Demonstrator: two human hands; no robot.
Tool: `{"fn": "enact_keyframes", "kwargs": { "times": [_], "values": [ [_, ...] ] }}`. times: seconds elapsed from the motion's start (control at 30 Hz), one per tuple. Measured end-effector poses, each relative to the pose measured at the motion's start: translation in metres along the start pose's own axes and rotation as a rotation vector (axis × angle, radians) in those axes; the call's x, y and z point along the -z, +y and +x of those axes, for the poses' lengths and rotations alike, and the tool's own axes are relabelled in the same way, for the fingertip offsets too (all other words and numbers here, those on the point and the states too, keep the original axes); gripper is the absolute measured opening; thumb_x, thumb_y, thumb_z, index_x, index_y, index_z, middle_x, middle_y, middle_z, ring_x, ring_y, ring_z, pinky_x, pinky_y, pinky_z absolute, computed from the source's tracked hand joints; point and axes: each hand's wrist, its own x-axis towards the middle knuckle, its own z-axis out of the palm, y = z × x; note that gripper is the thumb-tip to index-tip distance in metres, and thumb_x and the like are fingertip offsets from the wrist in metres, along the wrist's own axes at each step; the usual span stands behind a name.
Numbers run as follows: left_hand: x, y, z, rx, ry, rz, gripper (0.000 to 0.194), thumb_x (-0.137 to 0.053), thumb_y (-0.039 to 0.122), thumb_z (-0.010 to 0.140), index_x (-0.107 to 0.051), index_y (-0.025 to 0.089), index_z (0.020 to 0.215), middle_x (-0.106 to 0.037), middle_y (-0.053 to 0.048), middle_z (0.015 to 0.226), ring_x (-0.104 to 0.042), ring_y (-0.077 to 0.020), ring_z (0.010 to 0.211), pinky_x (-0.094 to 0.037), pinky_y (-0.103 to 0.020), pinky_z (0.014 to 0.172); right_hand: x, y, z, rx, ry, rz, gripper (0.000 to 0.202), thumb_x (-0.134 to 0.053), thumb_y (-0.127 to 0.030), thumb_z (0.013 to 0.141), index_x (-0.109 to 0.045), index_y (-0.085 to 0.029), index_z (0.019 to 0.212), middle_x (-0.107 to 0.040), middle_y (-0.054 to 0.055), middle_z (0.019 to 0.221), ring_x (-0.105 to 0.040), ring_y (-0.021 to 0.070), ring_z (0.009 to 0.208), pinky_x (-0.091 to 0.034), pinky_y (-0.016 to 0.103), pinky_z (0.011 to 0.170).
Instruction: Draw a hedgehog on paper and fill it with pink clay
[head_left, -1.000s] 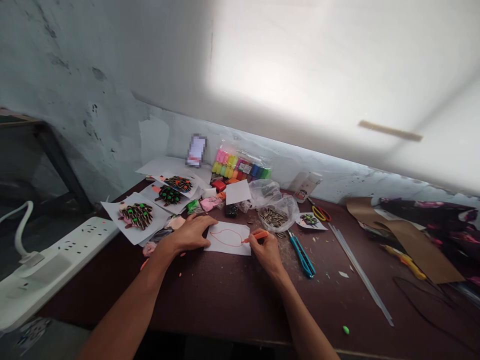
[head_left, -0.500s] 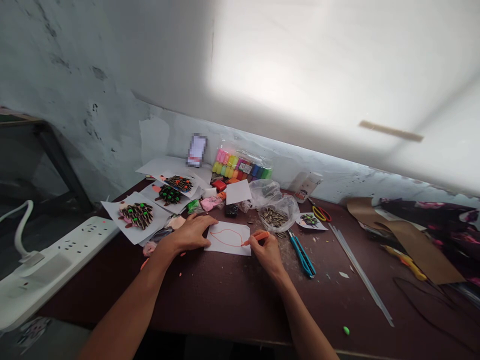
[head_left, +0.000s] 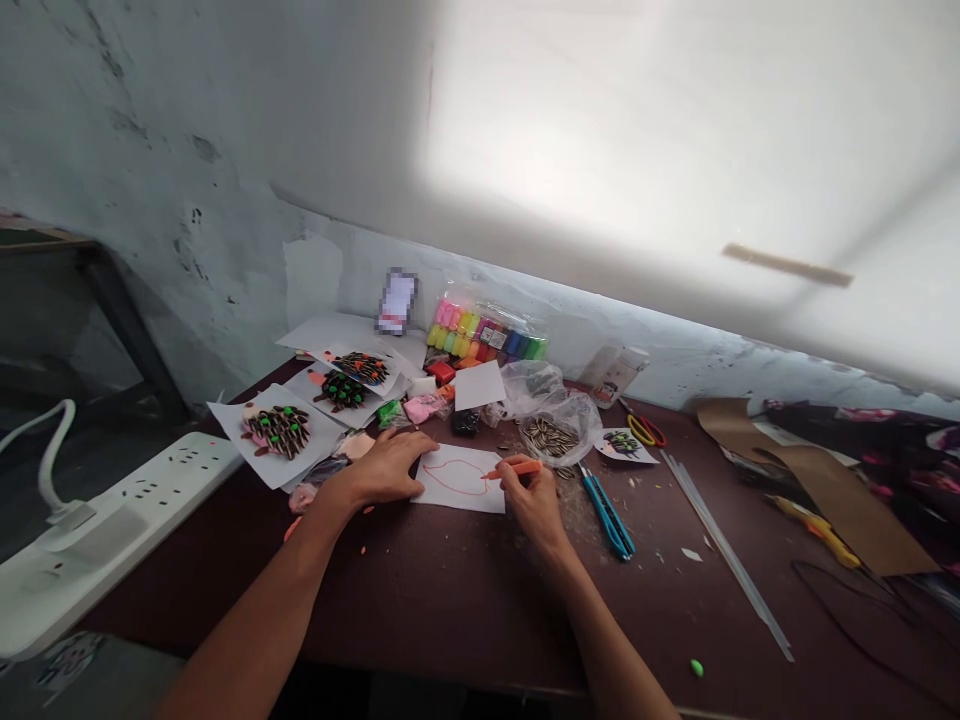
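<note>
At the far left we have a white power strip [head_left: 161, 483] with a plug [head_left: 71, 517] in it. Beside it on our bench [head_left: 450, 600], spiky dark figures [head_left: 277, 430] with green or orange dots lie on white papers [head_left: 326, 428]. Our left hand [head_left: 386, 465] lies palm down, its grip loose and fairly wide, thumb at the left edge of the white sheet [head_left: 455, 500]. This sheet lies flat between our hands and bears an orange curved outline with a pointed left end

Behind it we see a green packet [head_left: 391, 413] and a pink packet [head_left: 423, 406]; farther back, a clear case [head_left: 456, 292] holds soft-looking blocks [head_left: 459, 330] in pink, yellow, red, blue and green. Our right hand [head_left: 532, 493] has a narrow grip closed on an orange pen [head_left: 516, 469], its tip at the outline's right side

Behind that hand, an open clear bag [head_left: 585, 412] holds a heap of slim, dark metallic-looking pieces [head_left: 547, 436]. Farther right we have a blue-handled tool [head_left: 609, 515], a whitish container [head_left: 619, 376] whose contents we cannot tell, and scissors [head_left: 646, 430] with yellow and red handles
</note>
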Motion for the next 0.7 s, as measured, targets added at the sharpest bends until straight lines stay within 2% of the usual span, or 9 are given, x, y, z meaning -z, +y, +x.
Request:
{"fn": "enact_keyframes", "kwargs": {
  "times": [0.2,0.37,0.7],
  "values": [
    [0.000,0.000,0.001,-0.016,0.001,0.003,0.056,-0.059,0.020,0.069,-0.058,0.024,0.125,-0.057,-0.006,0.138,-0.045,-0.0285,0.133,-0.024,-0.046,0.119,-0.018,-0.015,0.006,0.041,-0.118,-0.035,0.035,-0.050,-0.044,0.087,-0.068,-0.019,0.070,-0.064,0.003,0.062,-0.056,0.0145,0.055,-0.038,0.025,0.052],
    [0.003,0.004,0.001,-0.015,-0.010,0.001,0.051,-0.059,0.020,0.069,-0.060,0.023,0.120,-0.058,-0.005,0.135,-0.048,-0.0274,0.130,-0.025,-0.047,0.119,-0.035,-0.015,0.006,0.118,-0.087,-0.099,0.028,-0.052,-0.039,0.088,-0.065,-0.019,0.074,-0.068,0.003,0.065,-0.060,0.0150,0.056,-0.041,0.025,0.054],
    [0.006,0.010,-0.002,0.014,-0.026,0.008,0.049,-0.059,0.020,0.070,-0.060,0.023,0.119,-0.055,-0.007,0.141,-0.046,-0.0284,0.133,-0.020,-0.051,0.120,-0.040,-0.009,0.005,0.138,-0.122,-0.101,0.028,-0.051,-0.040,0.090,-0.066,-0.020,0.076,-0.069,0.003,0.065,-0.060,0.0151,0.055,-0.040,0.025,0.051]
  ]
}}
